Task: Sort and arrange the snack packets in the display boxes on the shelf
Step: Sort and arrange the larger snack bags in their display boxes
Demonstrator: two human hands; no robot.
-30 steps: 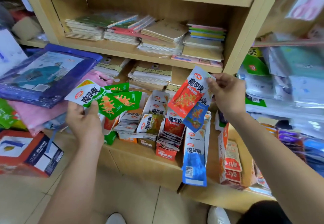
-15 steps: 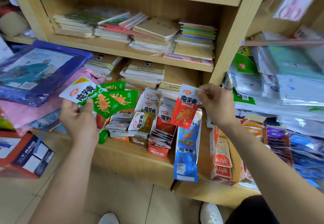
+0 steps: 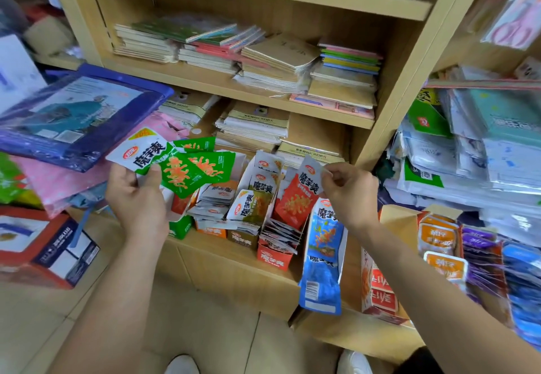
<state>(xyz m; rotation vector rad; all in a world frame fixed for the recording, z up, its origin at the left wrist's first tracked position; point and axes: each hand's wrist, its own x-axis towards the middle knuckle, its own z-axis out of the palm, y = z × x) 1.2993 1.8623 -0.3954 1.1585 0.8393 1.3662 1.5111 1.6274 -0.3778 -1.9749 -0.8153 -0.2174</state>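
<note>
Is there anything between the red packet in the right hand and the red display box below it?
Nothing visible blocks it. The right hand pinches the red packet by its top edge, directly above the red display box, whose open top already holds a row of packets.

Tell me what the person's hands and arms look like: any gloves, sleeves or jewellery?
Both are bare. The left hand and right hand have no gloves, and I see no rings, watch or bracelet. Both forearms are uncovered right down to the bottom edge of the picture, so no sleeves show. The fingernails look short and unpainted, as far as the picture lets me tell.
</note>
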